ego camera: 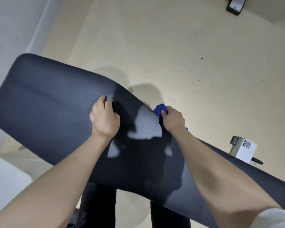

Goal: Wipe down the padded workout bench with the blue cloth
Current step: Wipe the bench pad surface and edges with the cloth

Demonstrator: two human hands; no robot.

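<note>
Right hand (pixel 172 120) clenched on bunched blue cloth (pixel 160 109) at bench (pixel 44 111) far edge, centre-right, wiping; left hand (pixel 104 119) empty, fingers curled, pressing pad centre, likely steadying.

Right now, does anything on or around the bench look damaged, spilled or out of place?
Nothing looks damaged or spilled. The padded bench looks intact; its dark patches are shadows. The right hand holds the blue cloth bunched at the bench's far edge, and the left hand rests on the pad. Only a few dark specks mark the floor.
</note>
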